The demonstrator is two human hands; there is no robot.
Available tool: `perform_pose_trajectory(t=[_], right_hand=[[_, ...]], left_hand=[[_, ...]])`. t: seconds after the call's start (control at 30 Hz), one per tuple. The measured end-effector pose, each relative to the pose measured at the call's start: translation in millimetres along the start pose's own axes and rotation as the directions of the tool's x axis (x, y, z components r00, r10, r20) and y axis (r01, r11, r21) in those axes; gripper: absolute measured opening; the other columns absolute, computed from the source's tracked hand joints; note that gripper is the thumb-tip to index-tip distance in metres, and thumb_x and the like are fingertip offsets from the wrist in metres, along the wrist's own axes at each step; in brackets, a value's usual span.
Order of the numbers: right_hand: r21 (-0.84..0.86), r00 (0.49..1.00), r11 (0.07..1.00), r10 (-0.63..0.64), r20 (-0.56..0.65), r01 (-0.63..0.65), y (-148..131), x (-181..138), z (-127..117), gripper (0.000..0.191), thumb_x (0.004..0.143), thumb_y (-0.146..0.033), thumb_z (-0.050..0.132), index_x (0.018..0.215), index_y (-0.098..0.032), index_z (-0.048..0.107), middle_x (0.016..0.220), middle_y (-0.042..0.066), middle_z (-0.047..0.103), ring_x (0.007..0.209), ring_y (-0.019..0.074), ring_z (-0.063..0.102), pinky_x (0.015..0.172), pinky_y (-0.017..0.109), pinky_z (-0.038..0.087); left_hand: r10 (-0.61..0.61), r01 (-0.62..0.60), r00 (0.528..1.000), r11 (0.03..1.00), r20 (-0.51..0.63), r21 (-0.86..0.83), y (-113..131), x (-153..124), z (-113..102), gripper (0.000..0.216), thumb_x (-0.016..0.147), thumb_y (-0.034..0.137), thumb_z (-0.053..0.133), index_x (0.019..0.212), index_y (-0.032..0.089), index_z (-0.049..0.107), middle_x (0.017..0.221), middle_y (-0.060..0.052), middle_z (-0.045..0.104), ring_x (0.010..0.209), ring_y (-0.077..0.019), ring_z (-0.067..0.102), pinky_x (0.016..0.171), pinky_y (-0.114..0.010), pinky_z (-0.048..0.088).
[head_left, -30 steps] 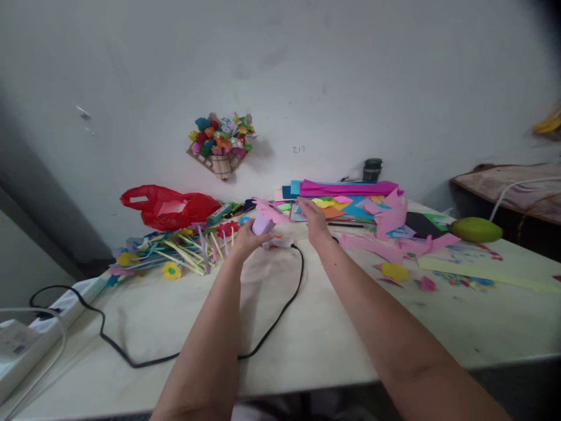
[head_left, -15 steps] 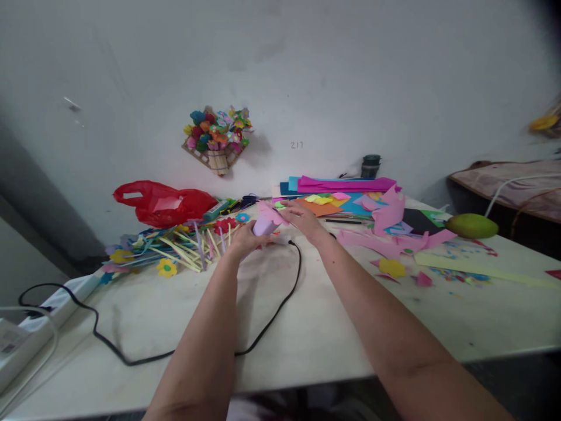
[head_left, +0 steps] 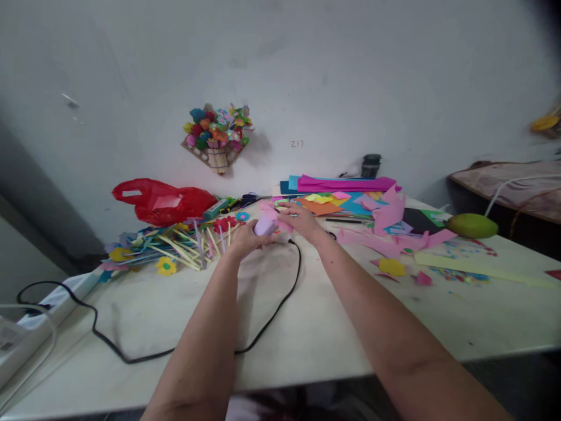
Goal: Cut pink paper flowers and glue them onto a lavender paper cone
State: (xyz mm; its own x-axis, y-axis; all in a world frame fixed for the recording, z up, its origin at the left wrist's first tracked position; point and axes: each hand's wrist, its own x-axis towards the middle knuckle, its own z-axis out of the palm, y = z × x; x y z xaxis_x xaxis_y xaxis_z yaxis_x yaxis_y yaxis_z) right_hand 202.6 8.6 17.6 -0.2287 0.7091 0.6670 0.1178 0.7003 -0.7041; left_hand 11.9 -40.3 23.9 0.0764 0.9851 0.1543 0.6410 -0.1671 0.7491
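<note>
My left hand (head_left: 246, 241) is wrapped round a smooth lilac block-like object (head_left: 265, 225), whose exact kind I cannot make out. Right behind it is a pink paper flower (head_left: 284, 223) with a small green piece near its top. The fingers of my right hand (head_left: 300, 219) are bent onto the flower's edge and seem to pinch it; their tips are partly hidden. A black cord (head_left: 294, 280) ends on the table just below both hands. Left of my left hand lie pale yellow paper strips (head_left: 182, 251) and a yellow paper flower (head_left: 166, 266).
A red plastic bag (head_left: 164, 202) stands at the back left. Coloured sheets (head_left: 346, 185), pink scraps (head_left: 388, 216) and a green mango-like fruit (head_left: 472, 225) lie to the right. The cord crosses the table's front towards a white power strip (head_left: 65, 298).
The lilac object has tilted a little towards me, and the pink flower behind it sits slightly lower. Both hands stay in nearly the same place.
</note>
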Motion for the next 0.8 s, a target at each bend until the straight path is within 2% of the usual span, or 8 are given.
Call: perform_pose_trajectory(t=[0.37, 0.6, 0.8], right_hand=[[-0.149, 0.986, 0.976, -0.162, -0.023, 0.157, 12, 5, 0, 0.011, 0.079, -0.032, 0.071, 0.072, -0.025, 0.075, 0.108, 0.007, 0.072, 0.106, 0.0216, 0.062, 0.096, 0.041, 0.046], [-0.192, 0.983, 0.968, -0.177, -0.059, 0.163, 9, 4, 2, 0.009, 0.078, -0.029, 0.071, 0.071, -0.027, 0.076, 0.108, 0.004, 0.072, 0.103, 0.0217, 0.064, 0.094, 0.040, 0.047], [-0.235, 0.980, 0.955, -0.196, -0.041, 0.181, 9, 6, 3, 0.011, 0.078, -0.027, 0.070, 0.068, -0.027, 0.075, 0.104, 0.004, 0.073, 0.099, 0.0214, 0.065, 0.092, 0.040, 0.048]], left_hand=[[0.000, 0.000, 1.000, 1.000, -0.012, 0.004, 1, -1, 0, 0.067, 0.059, 0.059, 0.075, 0.109, 0.016, 0.060, 0.072, -0.002, 0.067, 0.055, -0.0156, 0.061, 0.053, -0.025, 0.046], [0.009, -0.009, 1.000, 1.000, -0.006, -0.017, 2, -1, 1, 0.064, 0.062, 0.054, 0.075, 0.111, 0.015, 0.059, 0.070, -0.003, 0.067, 0.055, -0.0155, 0.060, 0.053, -0.025, 0.045], [-0.007, 0.007, 1.000, 1.000, -0.020, 0.002, 3, -2, 2, 0.063, 0.062, 0.053, 0.075, 0.110, 0.016, 0.059, 0.071, -0.003, 0.067, 0.055, -0.0157, 0.061, 0.054, -0.025, 0.046]])
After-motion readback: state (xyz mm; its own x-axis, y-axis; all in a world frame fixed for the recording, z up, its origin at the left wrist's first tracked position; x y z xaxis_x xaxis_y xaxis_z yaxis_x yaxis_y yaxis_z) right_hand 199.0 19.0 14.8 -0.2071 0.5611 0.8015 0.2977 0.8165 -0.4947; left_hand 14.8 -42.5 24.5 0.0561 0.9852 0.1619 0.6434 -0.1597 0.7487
